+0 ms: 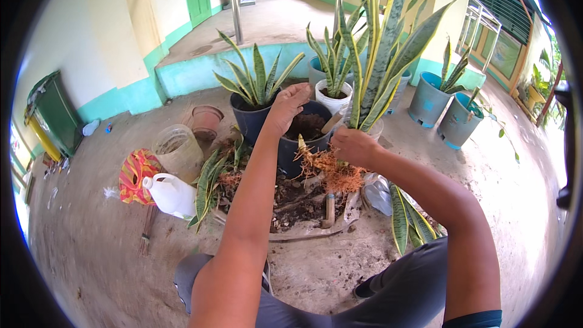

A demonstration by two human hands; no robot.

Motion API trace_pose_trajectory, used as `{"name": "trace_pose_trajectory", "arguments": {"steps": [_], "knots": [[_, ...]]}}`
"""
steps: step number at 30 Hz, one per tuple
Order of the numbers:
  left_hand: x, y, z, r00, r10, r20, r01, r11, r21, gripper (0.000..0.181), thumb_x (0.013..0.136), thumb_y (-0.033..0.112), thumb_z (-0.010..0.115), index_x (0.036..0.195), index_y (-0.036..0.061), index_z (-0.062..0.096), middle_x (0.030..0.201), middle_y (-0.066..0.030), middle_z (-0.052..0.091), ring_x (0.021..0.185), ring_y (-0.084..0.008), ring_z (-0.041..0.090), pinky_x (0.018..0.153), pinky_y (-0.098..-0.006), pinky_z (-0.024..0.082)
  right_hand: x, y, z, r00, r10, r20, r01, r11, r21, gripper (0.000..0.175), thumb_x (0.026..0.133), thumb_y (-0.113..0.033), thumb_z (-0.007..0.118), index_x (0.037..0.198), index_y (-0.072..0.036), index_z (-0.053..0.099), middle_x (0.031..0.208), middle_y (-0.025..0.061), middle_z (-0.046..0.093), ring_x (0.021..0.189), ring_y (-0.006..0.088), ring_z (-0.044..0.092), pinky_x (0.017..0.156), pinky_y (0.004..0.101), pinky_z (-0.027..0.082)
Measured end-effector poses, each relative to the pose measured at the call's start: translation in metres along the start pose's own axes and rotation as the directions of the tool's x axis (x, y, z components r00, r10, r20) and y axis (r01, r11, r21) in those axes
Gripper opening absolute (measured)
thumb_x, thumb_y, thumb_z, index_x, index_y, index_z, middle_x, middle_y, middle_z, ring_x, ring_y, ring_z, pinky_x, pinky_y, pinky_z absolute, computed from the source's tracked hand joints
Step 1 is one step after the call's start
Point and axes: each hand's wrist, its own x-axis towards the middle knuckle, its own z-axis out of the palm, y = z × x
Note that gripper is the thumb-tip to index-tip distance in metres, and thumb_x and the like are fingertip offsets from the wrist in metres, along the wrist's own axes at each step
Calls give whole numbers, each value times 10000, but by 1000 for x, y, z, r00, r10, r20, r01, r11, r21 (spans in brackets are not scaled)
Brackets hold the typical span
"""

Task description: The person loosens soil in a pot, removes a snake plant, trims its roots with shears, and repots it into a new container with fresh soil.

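Observation:
My right hand point(354, 146) grips a tall snake plant point(380, 68) at the base of its yellow-edged leaves. Its orange roots and rhizome point(334, 168) hang bare below the hand, in front of a dark plastic pot point(291, 157). Soil point(304, 126) shows inside that pot, and a wooden tool handle point(332, 123) leans over its right side. Above the pot's left rim is my left hand point(291, 104), fingers bent towards the thumb; whether something small is between them cannot be told.
Loose soil point(296, 207) and another handle point(329, 212) lie on a sheet before me. Left are a white jug point(171, 195), a cloudy plastic container point(178, 152) and a terracotta-coloured pot point(206, 120). Cut leaves point(412, 218) lie right. Potted snake plants point(257, 82) stand behind, near a raised ledge point(191, 77).

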Motion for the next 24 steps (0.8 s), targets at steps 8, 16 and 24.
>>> {"name": "trace_pose_trajectory", "arguments": {"steps": [8,16,24], "knots": [[-27,-19,-13,980,-156,125,137,980,146,698,833,446,623,1380,123,334,1256,-88,505,1163,-225,479,982,-391,340,27,-31,-6,996,-84,-37,80,992,-99,125,787,-266,563,773,-253,687,941,-66,544,1031,144,468,890,296,297],[-4,-74,40,951,-37,308,89,984,-155,677,726,264,758,1295,107,426,1118,-33,583,1051,-167,532,874,-325,415,3,-49,34,980,-200,18,198,954,-224,133,796,-268,556,774,-272,687,984,-69,551,1100,166,413,938,321,259],[31,-92,115,953,167,252,-88,951,-298,482,688,28,736,1132,24,549,1050,-44,616,947,-166,594,843,-308,473,-55,-37,77,987,-159,-11,152,960,-234,171,759,-321,538,830,-224,660,1032,-30,531,1116,184,405,980,358,218]]}}
